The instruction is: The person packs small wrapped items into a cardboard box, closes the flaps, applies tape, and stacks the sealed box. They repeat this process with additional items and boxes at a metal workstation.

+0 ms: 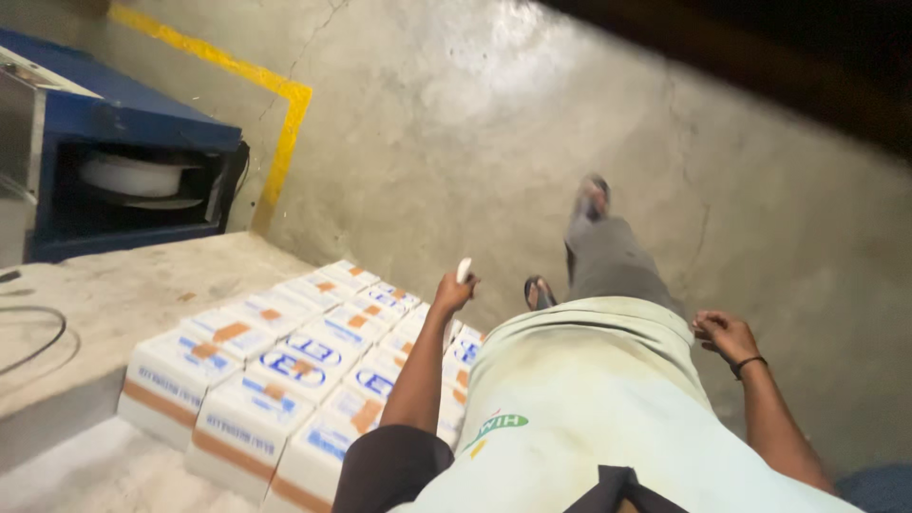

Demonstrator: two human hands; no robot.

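Observation:
My left hand (453,291) is raised over the near corner of a block of white cartons (285,370), closed around a small white object (464,270) that sticks up from the fingers. My right hand (724,334), with a dark band on its wrist, hangs beside my hip with the fingers curled and nothing in it. Below me I see my pale shirt (579,399), grey trousers and a sandalled foot (593,196) stepping forward on the concrete floor (494,123).
The cartons, printed in blue and sealed with orange tape, stand in rows against a raised concrete ledge (104,304). A blue machine housing (114,123) with a white roll inside sits at the back left. A yellow line (285,123) marks the floor. A black cable (38,337) lies on the ledge.

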